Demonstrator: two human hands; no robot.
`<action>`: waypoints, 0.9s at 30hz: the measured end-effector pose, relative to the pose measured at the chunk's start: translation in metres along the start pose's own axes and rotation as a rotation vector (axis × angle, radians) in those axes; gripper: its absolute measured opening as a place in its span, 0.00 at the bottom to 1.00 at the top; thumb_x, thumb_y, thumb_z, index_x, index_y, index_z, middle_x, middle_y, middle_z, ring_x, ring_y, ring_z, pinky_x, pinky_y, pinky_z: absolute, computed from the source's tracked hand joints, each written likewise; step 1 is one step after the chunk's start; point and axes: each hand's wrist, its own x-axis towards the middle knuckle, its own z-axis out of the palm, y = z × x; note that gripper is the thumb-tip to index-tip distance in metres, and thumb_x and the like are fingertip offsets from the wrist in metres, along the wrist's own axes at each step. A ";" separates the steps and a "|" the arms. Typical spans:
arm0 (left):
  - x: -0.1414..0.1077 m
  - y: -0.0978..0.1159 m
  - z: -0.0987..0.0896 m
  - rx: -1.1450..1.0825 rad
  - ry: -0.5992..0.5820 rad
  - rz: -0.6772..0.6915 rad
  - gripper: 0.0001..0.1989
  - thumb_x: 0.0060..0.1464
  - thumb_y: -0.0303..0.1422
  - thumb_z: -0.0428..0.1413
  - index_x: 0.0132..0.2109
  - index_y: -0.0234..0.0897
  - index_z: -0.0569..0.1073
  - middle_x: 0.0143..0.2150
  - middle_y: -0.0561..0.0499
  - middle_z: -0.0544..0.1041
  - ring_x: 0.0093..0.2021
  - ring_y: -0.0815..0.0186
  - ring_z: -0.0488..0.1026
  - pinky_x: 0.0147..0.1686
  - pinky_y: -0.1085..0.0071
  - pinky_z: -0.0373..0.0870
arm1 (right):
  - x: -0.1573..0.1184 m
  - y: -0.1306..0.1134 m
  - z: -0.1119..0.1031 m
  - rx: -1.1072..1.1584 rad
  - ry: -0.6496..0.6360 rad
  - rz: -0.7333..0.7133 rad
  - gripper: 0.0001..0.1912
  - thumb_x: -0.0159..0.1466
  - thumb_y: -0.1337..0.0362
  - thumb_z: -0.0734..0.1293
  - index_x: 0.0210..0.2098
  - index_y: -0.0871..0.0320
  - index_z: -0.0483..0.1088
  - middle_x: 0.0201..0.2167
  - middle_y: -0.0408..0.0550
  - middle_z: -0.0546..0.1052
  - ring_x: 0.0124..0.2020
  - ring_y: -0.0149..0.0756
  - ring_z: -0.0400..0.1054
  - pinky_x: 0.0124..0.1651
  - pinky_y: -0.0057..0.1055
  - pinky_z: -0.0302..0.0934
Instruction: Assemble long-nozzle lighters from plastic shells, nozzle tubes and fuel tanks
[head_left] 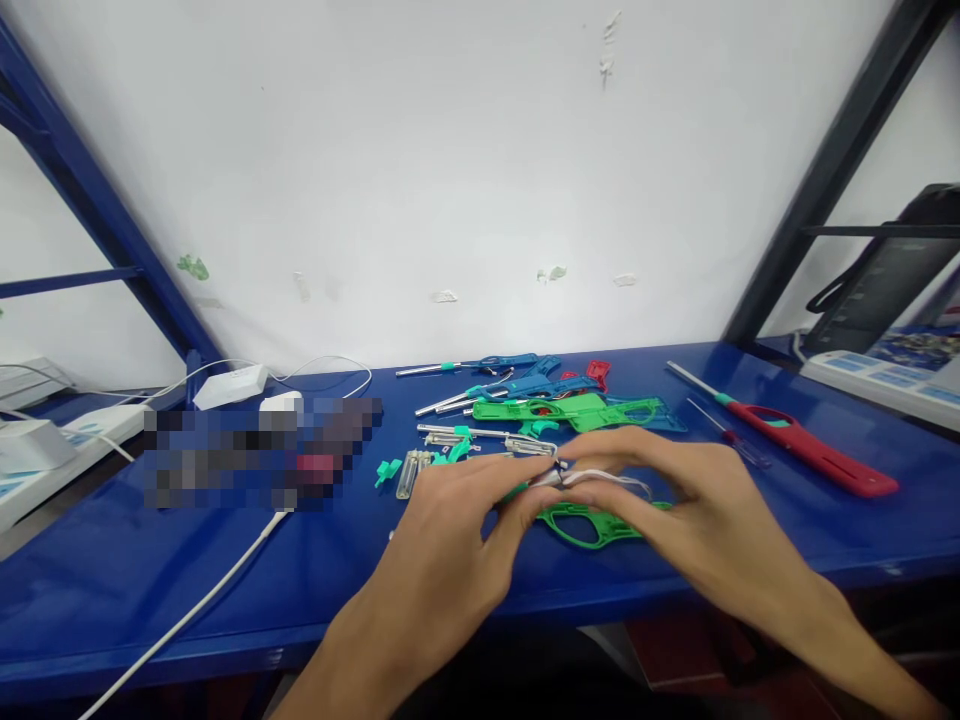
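Over the blue table, my left hand point(454, 525) and my right hand point(701, 505) meet at the fingertips. Both are closed in a pinch on a small lighter part with thin white wires point(604, 478). Fingers hide most of this part. Below it lies a green lighter shell half point(585, 530) with a looped grip, partly covered by my right hand. Just beyond my fingers rests another green shell half point(589, 410). Clear fuel tanks point(409, 475), teal plastic pieces point(388, 470) and a metal tube point(469, 431) lie near my left hand.
Blue shell pieces point(525, 383) and a red piece point(598, 373) lie farther back. To the right are a screwdriver point(735, 442) and a whole red lighter point(817, 450). Left are a white cable point(202, 603) and a blurred-out patch. A white wall point(480, 180) stands behind.
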 end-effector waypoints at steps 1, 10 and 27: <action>0.001 0.001 0.000 -0.045 -0.046 -0.064 0.11 0.69 0.31 0.59 0.55 0.46 0.81 0.30 0.58 0.82 0.31 0.69 0.79 0.36 0.74 0.72 | 0.000 0.001 -0.001 -0.001 -0.021 -0.016 0.12 0.69 0.65 0.72 0.52 0.46 0.78 0.39 0.36 0.86 0.36 0.30 0.82 0.42 0.23 0.73; 0.008 0.003 -0.001 -0.242 -0.252 -0.306 0.17 0.73 0.37 0.51 0.38 0.39 0.80 0.25 0.57 0.77 0.26 0.71 0.74 0.30 0.76 0.69 | 0.001 0.005 -0.002 -0.038 0.004 -0.055 0.06 0.69 0.66 0.71 0.40 0.51 0.83 0.36 0.40 0.87 0.34 0.34 0.81 0.40 0.26 0.74; 0.005 -0.019 0.004 0.130 -0.217 -0.124 0.08 0.71 0.32 0.56 0.49 0.45 0.80 0.48 0.55 0.85 0.47 0.60 0.81 0.47 0.65 0.74 | -0.021 0.034 -0.005 -0.049 0.010 0.383 0.13 0.67 0.49 0.72 0.38 0.48 0.85 0.37 0.43 0.87 0.25 0.37 0.78 0.28 0.31 0.72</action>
